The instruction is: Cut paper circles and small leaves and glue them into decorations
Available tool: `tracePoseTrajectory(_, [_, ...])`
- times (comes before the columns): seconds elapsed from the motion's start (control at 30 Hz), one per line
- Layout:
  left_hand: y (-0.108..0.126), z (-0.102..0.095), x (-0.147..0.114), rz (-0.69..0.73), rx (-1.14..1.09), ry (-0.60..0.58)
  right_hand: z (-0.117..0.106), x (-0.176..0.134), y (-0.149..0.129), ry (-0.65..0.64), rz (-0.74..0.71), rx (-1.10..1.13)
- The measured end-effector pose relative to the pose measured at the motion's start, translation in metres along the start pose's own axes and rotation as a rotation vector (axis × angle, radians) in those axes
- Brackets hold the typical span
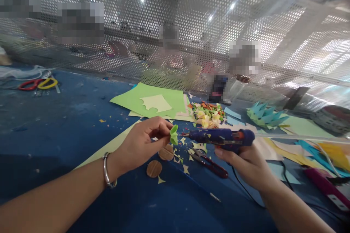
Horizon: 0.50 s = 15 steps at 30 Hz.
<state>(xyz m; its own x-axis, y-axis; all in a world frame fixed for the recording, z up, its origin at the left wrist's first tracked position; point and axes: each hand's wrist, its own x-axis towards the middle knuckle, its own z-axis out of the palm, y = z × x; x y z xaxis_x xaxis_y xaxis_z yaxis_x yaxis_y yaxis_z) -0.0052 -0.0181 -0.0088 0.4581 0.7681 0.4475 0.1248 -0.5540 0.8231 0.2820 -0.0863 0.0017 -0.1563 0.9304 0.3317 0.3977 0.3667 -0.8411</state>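
Note:
Between the thumb and fingers of my left hand point(147, 134) is a small green paper flower point(174, 135), its open side turned to the right. My right hand point(246, 167) is wrapped round the handle of a blue hot glue gun point(218, 136), a clear glue stick reaching out behind it. The gun's nozzle points left at the flower, very close to it; I cannot tell whether they touch. Below the hands, two round wooden discs point(154, 169) and dark-handled thread snips point(210, 164) lie among paper scraps on the blue table point(109, 207).
Green paper sheets point(131, 98) lie at the back, beside a pile of small paper flowers point(209, 114). A light-blue spiky paper piece point(265, 115) and a purple power strip point(326, 189) are on the right. Scissors point(47, 83) lie far left. A perforated metal screen point(123, 43) closes the back.

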Motion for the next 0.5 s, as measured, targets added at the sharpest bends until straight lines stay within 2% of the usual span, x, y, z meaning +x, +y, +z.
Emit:
tracePoseTrajectory(0.23, [0.0086,0.0019,0.0012,0.026,0.055,-0.021,0.0014,-0.0006,-0.0014,-0.067,-0.064,-0.073])
tracePoseTrajectory(0.5, [0.0092,0.0026,0.0006,0.057,0.091,-0.017,-0.0009,-0.0024,0.0002,-0.117,-0.015,-0.189])
